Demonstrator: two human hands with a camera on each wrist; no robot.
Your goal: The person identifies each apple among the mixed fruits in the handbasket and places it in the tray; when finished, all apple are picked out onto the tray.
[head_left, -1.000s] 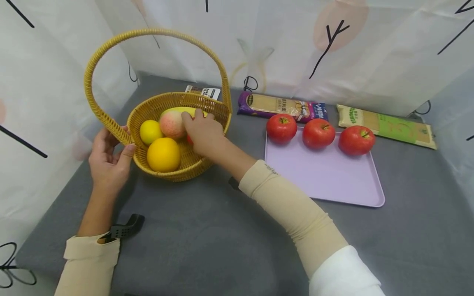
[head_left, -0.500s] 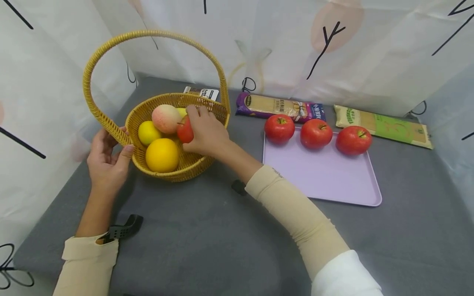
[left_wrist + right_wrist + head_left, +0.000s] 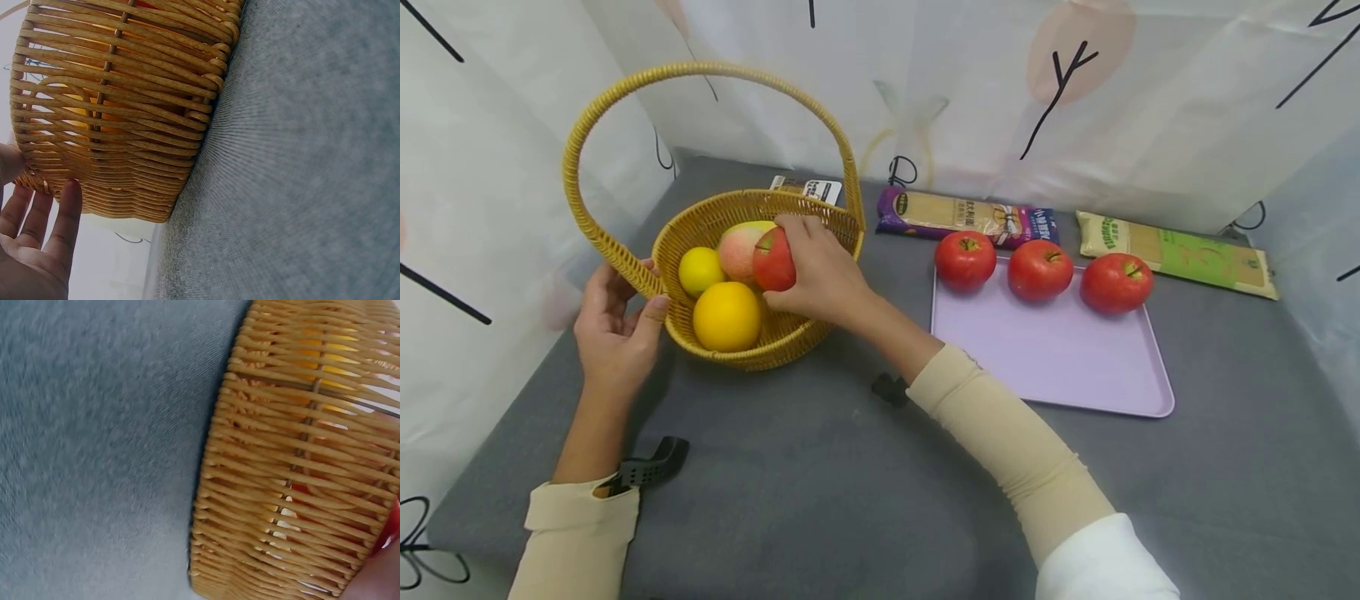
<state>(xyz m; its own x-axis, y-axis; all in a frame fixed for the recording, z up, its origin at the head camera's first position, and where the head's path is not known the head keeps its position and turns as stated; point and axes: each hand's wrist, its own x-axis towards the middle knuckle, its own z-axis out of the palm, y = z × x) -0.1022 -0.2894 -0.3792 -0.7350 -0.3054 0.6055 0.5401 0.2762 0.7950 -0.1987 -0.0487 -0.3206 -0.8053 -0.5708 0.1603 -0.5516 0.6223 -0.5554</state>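
A yellow wicker basket [image 3: 760, 362] with a tall arched handle stands at the left of the table. My left hand [image 3: 617, 333] holds its left rim by the foot of the handle, thumb in front; in the left wrist view its fingers [image 3: 65, 225] touch the weave. Over the basket's right part, my right hand [image 3: 823, 275] grips a red apple [image 3: 773, 260]. Beside the apple lie a pinkish peach [image 3: 737, 252], a small yellow fruit [image 3: 700, 271] and a larger orange-yellow fruit [image 3: 727, 317]. Another yellow fruit behind the peach is mostly hidden.
Right of the basket is a lilac tray [image 3: 1052, 358] with three red apples [image 3: 1040, 272] along its far edge. Behind it lie a purple-ended noodle pack [image 3: 966, 218] and a green pack [image 3: 1180, 254]. Another package [image 3: 808, 188] shows behind the basket. A patterned curtain backs the table.
The red apple, mostly hidden under my right hand before, now shows in its grip and has shifted slightly left. The peach moved left, then back right. My left hand stays on the basket.
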